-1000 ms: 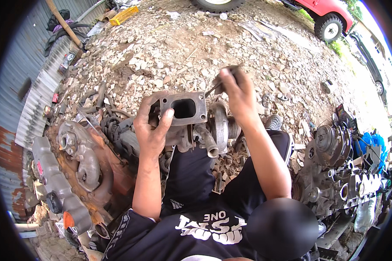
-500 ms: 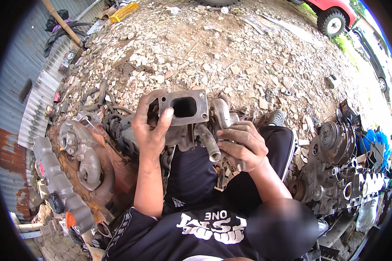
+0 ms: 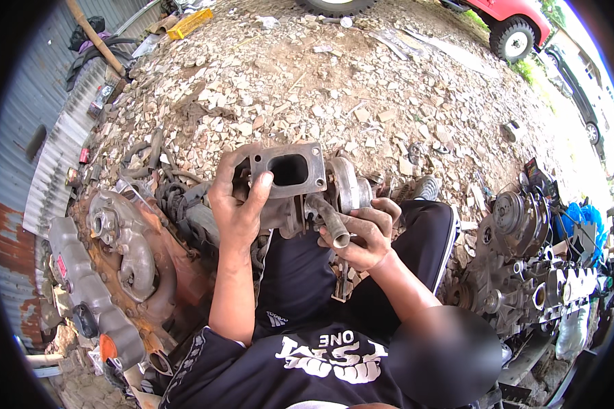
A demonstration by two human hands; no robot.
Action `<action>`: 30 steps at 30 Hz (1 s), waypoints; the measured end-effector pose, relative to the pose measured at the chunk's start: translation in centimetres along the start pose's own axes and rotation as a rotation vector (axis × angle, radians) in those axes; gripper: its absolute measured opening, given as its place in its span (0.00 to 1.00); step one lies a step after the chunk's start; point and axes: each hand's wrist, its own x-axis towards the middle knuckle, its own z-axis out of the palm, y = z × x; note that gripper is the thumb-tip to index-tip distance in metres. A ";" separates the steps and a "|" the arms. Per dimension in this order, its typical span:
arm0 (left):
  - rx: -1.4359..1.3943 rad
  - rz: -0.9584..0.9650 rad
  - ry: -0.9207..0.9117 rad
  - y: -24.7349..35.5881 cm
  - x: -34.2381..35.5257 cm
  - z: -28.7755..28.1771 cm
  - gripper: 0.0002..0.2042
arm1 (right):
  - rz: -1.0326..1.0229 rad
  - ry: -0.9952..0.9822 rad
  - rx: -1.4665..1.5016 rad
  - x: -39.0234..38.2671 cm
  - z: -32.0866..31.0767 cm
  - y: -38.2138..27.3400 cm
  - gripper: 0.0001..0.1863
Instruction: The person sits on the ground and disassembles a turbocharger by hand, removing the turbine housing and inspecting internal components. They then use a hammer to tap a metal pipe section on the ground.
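Note:
A grimy metal turbocharger (image 3: 300,192) is held up over my lap, its flat flange with a dark rounded opening facing up. My left hand (image 3: 240,198) grips the flange's left edge, with the thumb on its face and the fingers hidden behind. From the right, my right hand (image 3: 366,234) is wrapped around the round compressor housing (image 3: 348,184) and a short pipe stub (image 3: 334,228) that juts out toward me. Part of the turbocharger's underside is hidden by the hands.
To the left lie a grey valve cover (image 3: 92,293) and a rusty curved manifold (image 3: 133,252). An engine block with a pulley (image 3: 512,215) and other parts sits at the right. Broken stones cover the ground ahead, with a yellow crate (image 3: 189,24) far left.
My right hand has shifted left and lower on the turbocharger, closer to the pipe stub. The compressor housing has turned, showing more of its side. The left hand keeps its grip.

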 end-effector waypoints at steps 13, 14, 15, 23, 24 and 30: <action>0.001 -0.031 -0.010 -0.2 0.2 -0.5 0.20 | 0.003 -0.086 0.304 5.2 -0.7 3.1 0.14; 0.015 -0.029 -0.012 -0.2 0.2 -0.6 0.20 | 0.086 -0.061 0.344 5.7 -0.9 3.0 0.12; 0.009 -0.022 -0.010 -0.1 0.2 -0.5 0.20 | 0.176 -0.071 0.342 5.8 -0.9 2.9 0.11; 0.059 -0.006 -0.033 0.2 -0.1 -0.3 0.20 | 0.922 -0.555 0.452 12.4 -0.7 6.5 0.18; 0.054 0.012 -0.024 0.1 -0.2 0.1 0.20 | 0.998 -0.684 0.460 12.7 0.0 7.6 0.19; 0.075 -0.009 -0.011 0.0 -0.5 0.2 0.21 | 1.668 -0.112 1.213 9.9 2.9 8.6 0.16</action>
